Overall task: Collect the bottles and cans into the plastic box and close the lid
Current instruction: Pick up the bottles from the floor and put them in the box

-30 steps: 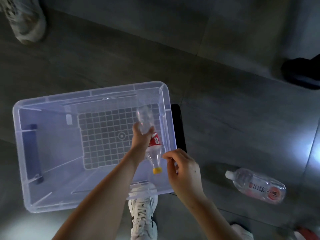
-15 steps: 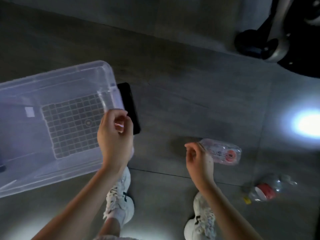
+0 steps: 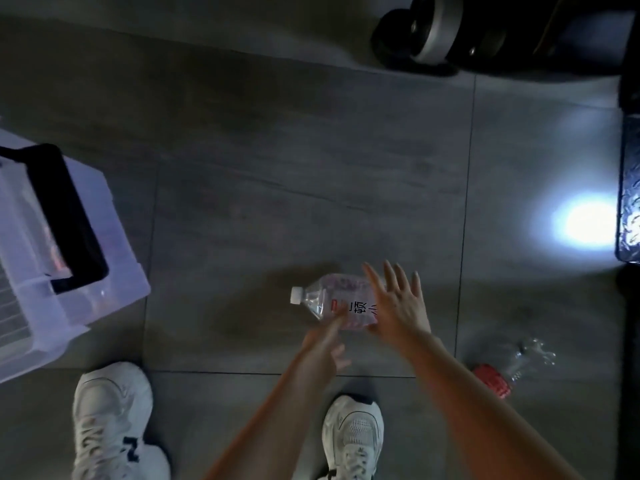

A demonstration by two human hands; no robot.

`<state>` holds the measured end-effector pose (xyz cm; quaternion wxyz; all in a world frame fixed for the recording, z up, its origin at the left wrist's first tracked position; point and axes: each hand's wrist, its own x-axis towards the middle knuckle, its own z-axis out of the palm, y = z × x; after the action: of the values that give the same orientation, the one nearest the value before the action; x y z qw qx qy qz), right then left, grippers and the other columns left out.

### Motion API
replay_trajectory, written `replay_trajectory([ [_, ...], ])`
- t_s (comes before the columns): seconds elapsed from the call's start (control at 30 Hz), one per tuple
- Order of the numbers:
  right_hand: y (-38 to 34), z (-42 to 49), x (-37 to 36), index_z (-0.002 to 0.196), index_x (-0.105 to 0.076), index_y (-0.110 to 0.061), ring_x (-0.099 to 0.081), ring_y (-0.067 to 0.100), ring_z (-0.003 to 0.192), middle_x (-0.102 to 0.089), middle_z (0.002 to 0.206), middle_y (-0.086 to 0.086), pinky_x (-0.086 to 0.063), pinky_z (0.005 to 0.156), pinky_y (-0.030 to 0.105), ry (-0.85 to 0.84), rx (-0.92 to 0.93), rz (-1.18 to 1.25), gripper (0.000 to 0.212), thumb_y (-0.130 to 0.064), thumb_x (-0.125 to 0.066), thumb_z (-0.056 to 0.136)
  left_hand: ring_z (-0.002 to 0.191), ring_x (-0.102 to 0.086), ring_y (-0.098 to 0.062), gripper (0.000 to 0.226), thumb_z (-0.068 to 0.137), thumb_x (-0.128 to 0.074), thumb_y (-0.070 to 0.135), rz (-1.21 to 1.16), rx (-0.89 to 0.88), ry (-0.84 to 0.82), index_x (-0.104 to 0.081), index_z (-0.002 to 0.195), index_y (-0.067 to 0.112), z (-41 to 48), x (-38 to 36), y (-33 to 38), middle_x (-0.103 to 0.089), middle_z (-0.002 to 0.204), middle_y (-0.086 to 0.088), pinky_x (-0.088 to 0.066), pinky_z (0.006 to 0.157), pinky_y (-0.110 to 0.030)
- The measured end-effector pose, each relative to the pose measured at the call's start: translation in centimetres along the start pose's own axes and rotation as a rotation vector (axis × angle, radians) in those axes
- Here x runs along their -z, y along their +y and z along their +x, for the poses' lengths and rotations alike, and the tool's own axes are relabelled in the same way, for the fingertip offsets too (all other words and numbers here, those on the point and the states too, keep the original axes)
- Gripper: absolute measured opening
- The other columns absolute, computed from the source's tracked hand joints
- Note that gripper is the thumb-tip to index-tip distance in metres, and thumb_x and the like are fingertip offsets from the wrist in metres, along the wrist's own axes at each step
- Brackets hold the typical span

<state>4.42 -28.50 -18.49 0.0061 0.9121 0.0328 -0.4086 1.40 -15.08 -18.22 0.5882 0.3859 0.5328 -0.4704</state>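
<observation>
A clear water bottle [image 3: 323, 301] with a white cap lies on its side on the grey floor, cap to the left. My right hand [image 3: 398, 303] is spread open over its right end, fingers apart. My left hand [image 3: 325, 341] reaches in from below with fingers extended, its fingertips at the bottle's near side. Neither hand is closed around the bottle. The clear plastic box [image 3: 114, 268] with a black handle [image 3: 69, 220] stands at the left edge, only its right end in view. A crushed clear bottle with a red label [image 3: 505, 370] lies at the lower right.
My two white sneakers [image 3: 110, 420] stand on the floor tiles at the bottom. A wheeled dark machine [image 3: 433, 29] sits at the top right. A dark patterned panel [image 3: 628, 188] runs along the right edge beside a bright light glare.
The view swung right, so the box slid to the left edge. My left hand left the box and no longer holds the red-label bottle. Both hands have reached the water bottle.
</observation>
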Motion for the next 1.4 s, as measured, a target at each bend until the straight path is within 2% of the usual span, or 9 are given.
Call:
replay_trajectory([
  [0.17,-0.8,0.1,-0.6,0.145,-0.017,-0.022,-0.043,0.031,0.126,-0.042,0.141,0.007,-0.036,0.105,0.045,-0.006,0.065,0.153,0.107,-0.057,-0.074,0.062,0.086,-0.067,-0.028,0.042,0.080,-0.070,0.024,-0.182,-0.170,0.073,-0.056,0.116,0.007,1.9,-0.6,0.0,-0.068,0.090,-0.012,-0.056,0.063,-0.030],
  [0.27,-2.6,-2.7,1.3,0.143,-0.022,-0.021,-0.047,0.030,0.122,-0.045,0.139,0.006,-0.044,0.096,0.043,0.088,-0.024,0.323,0.102,-0.054,-0.075,0.062,0.076,-0.068,-0.025,0.039,0.080,-0.071,0.024,-0.062,-0.303,0.119,-0.059,0.113,0.009,-1.3,-0.1,1.4,-0.070,0.093,-0.011,-0.053,0.058,-0.029],
  [0.4,-6.7,-8.4,7.6,0.143,-0.021,-0.020,-0.048,0.028,0.123,-0.045,0.141,0.004,-0.046,0.093,0.040,0.177,-0.138,0.531,0.104,-0.055,-0.075,0.061,0.088,-0.070,-0.020,0.051,0.071,-0.073,0.040,0.184,-0.578,0.111,-0.058,0.118,0.027,-10.2,1.8,4.3,-0.072,0.101,-0.003,-0.055,0.067,-0.029],
  [0.53,-13.5,-15.2,16.1,0.139,-0.024,-0.023,-0.052,0.024,0.121,-0.049,0.138,0.000,-0.047,0.090,0.037,0.214,-0.156,0.731,0.110,-0.066,-0.068,0.048,0.090,-0.066,0.002,0.057,0.071,-0.074,0.043,0.269,-0.795,0.130,-0.050,0.122,0.040,-21.8,5.9,7.1,-0.070,0.102,0.012,-0.055,0.083,-0.026],
  [0.63,-20.2,-19.0,21.4,0.133,-0.029,-0.029,-0.059,0.021,0.111,-0.056,0.125,-0.010,-0.047,0.078,0.032,0.189,-0.061,0.876,0.104,-0.067,-0.061,0.042,0.104,-0.065,-0.006,0.071,0.066,-0.076,0.050,0.309,-0.860,0.162,-0.045,0.129,0.038,-29.1,12.0,9.6,-0.067,0.115,0.011,-0.052,0.092,-0.034],
  [0.73,-27.3,-19.9,24.3,0.133,-0.032,-0.035,-0.058,0.013,0.111,-0.052,0.115,-0.022,-0.043,0.079,0.026,0.050,0.132,0.985,0.084,-0.048,-0.076,0.063,0.094,-0.067,-0.014,0.069,0.069,-0.077,0.039,0.296,-0.871,0.339,-0.047,0.130,0.033,-33.7,20.3,12.2,-0.067,0.107,0.005,-0.055,0.081,-0.031],
  [0.9,-38.0,-16.3,23.9,0.140,-0.033,-0.027,-0.048,0.013,0.127,-0.047,0.142,-0.007,-0.040,0.102,0.031,-0.023,0.220,0.909,0.061,-0.038,-0.059,0.086,0.092,-0.061,-0.019,0.073,0.077,-0.070,0.036,0.206,-0.738,0.583,-0.034,0.139,0.025,-32.5,33.3,15.9,-0.061,0.115,-0.003,-0.053,0.089,-0.044],
  [1.17,-43.2,-9.4,17.6,0.116,-0.060,-0.016,-0.063,0.016,0.101,-0.066,0.116,-0.002,-0.049,0.081,0.023,0.270,0.184,0.748,0.030,-0.017,-0.053,0.088,0.088,-0.055,-0.026,0.063,0.070,-0.077,0.039,0.104,-0.529,0.675,-0.038,0.112,0.012,-17.6,40.4,19.8,-0.055,0.105,-0.007,-0.049,0.083,-0.037],
  [1.4,-40.4,-4.7,13.5,0.103,-0.063,-0.015,-0.058,0.008,0.072,-0.069,0.090,-0.002,-0.051,0.061,0.024,0.449,0.163,0.679,0.027,-0.012,-0.051,0.080,0.091,-0.063,-0.030,0.062,0.070,-0.075,0.039,0.103,-0.468,0.587,-0.051,0.118,0.008,-8.1,40.7,19.3,-0.065,0.109,-0.009,-0.051,0.075,-0.035],
])
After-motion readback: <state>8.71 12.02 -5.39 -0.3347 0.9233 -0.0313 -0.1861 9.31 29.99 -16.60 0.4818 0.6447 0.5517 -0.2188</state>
